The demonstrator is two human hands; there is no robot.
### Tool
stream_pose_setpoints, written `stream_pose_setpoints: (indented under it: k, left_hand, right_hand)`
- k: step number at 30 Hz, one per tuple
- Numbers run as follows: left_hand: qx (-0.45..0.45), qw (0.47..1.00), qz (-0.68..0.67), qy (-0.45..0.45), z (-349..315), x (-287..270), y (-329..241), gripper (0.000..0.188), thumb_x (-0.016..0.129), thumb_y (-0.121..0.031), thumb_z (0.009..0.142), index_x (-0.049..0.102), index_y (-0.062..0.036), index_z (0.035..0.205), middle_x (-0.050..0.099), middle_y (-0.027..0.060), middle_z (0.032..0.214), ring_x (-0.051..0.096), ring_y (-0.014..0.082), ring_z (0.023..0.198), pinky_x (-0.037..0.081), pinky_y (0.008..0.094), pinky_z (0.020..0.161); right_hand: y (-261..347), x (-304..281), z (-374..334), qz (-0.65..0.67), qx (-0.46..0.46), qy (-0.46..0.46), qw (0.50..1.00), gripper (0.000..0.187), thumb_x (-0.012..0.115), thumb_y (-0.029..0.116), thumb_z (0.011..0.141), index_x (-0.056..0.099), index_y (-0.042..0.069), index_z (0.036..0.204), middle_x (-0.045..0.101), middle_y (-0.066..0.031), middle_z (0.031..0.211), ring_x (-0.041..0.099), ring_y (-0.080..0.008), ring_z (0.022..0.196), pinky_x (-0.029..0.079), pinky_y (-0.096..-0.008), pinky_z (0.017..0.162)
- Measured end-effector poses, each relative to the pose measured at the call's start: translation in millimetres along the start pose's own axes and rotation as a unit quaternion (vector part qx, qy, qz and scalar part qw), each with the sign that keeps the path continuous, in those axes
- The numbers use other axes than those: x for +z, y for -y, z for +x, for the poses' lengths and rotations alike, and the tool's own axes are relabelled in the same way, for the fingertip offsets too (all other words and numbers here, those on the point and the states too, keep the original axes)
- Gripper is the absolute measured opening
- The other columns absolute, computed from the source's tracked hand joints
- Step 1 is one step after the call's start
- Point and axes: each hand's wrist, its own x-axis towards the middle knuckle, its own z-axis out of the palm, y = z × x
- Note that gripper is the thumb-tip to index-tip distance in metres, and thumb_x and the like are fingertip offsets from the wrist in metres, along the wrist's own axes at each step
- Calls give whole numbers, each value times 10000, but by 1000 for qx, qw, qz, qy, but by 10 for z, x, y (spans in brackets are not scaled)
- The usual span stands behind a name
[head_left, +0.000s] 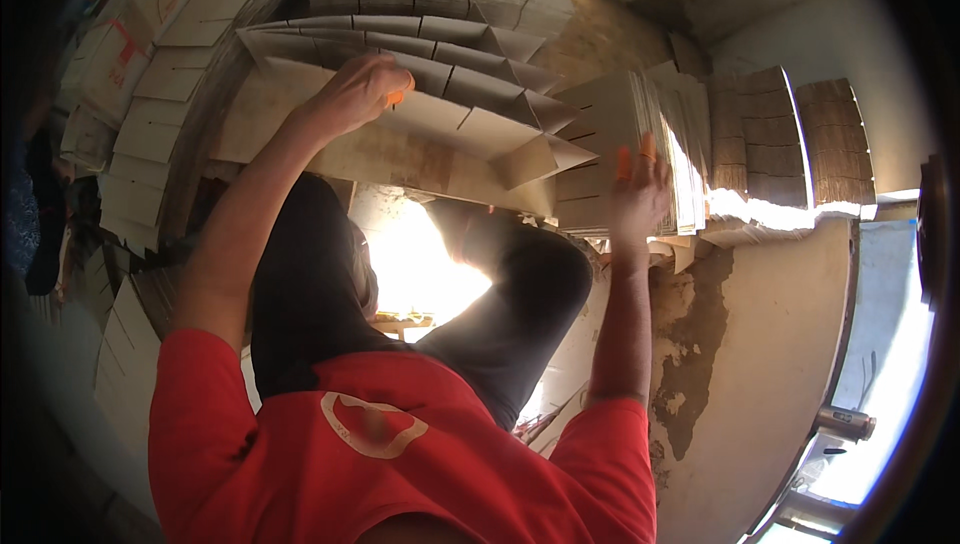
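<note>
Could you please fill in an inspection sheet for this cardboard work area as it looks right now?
Surface: the floor is pale, with a dark patch.
Job's things: flat cardboard blanks lie fanned and overlapping in front of the person; a thick upright stack of cardboard sheets stands to their right.
Clutter: further cardboard stacks at left, bundles at right.
Grippers: left hand presses on a fanned blank, an orange fingertip cover showing; right hand rests against the upright stack, orange covers on two fingers.
Cables: nothing seen.
Surroundings: bright sunlight between the knees; a metal pipe fitting at lower right.
</note>
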Motion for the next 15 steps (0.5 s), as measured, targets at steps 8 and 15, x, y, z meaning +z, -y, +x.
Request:
stream_pose_setpoints:
  k: [8,15]
  left_hand:
    - [1,996,-47,-82,-6,-69,-161,194,703,-26,743,670,-23,935,586,134,782,579,310,754,465,391,675]
    - [1,993,110,-39,284,-102,119,215,611,64,712,657,15,917,605,161,817,573,344,795,456,431,724]
  right_hand:
    - [-459,65,-172,-55,33,178,982,338,683,280,772,584,52,1002,583,-125,973,565,-321,951,456,-457,786]
    - [-628,43,12,92,197,133,967,288,737,191,720,604,28,917,648,-170,889,621,-319,832,480,-405,732]
